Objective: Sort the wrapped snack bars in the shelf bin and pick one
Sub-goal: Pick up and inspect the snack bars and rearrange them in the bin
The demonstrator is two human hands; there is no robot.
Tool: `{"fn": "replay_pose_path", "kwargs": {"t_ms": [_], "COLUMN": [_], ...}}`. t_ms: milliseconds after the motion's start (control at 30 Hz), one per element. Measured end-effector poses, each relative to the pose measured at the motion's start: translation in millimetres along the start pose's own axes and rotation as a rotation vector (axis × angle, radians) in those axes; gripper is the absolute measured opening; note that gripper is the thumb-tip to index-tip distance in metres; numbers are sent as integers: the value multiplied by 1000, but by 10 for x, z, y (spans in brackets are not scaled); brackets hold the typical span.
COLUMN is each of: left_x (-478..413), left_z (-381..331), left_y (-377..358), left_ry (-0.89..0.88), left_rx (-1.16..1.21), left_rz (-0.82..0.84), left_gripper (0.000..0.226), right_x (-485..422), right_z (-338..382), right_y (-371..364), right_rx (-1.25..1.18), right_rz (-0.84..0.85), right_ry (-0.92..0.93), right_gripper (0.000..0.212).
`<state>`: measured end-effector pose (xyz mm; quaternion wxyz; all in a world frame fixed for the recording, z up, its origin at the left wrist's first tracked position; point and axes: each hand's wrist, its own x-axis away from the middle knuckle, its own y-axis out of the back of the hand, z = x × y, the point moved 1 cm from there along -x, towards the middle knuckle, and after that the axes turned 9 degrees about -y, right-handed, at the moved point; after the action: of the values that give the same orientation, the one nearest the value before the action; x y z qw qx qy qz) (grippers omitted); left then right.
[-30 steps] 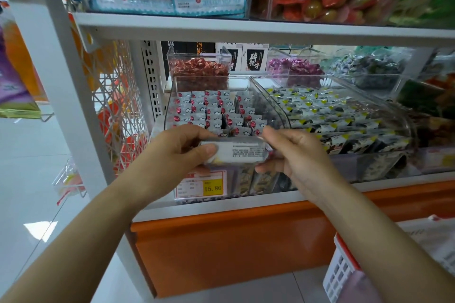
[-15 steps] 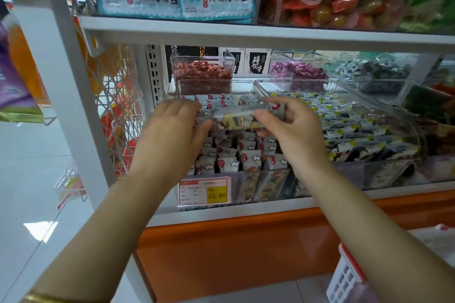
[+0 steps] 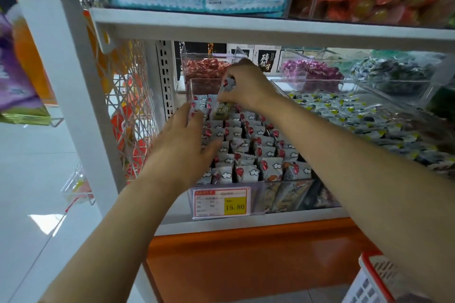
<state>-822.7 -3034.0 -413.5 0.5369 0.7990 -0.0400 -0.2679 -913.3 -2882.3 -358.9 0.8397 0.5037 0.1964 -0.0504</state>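
one wrapped snack bar [image 3: 224,103], upright at the back of the clear shelf bin [image 3: 288,181], pinched by its top end in curled fingertips of the right hand [image 3: 248,86], lower end among the rows of bars [image 3: 246,155]. left hand [image 3: 184,145] just beside and nearer, fingers straight and spread, resting on the bars. price tag [image 3: 222,203] on the bin's front.
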Motion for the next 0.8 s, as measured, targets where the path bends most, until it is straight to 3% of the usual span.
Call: {"fn": "replay_pose_path", "kwargs": {"t_ms": [267, 333, 467, 667, 800], "left_x": [-6, -5, -6, -3, -9], "left_z": [27, 27, 19, 8, 11], "left_y": [-28, -24, -10, -2, -7], "left_ry": [-17, -18, -13, -7, 0], "left_rx": [66, 76, 81, 90, 103], "left_rz": [-8, -2, 2, 6, 13], "left_gripper": [71, 72, 73, 73, 74], "right_x": [-77, -91, -235, -305, -313], "right_z": [54, 42, -19, -5, 8], "right_y": [-303, -278, -163, -352, -413], "right_rx": [226, 190, 31, 268, 356], "right_rz": [401, 389, 195, 234, 171], "right_ry": [-11, -14, -113, -49, -17], "right_gripper": [31, 24, 20, 15, 13]}}
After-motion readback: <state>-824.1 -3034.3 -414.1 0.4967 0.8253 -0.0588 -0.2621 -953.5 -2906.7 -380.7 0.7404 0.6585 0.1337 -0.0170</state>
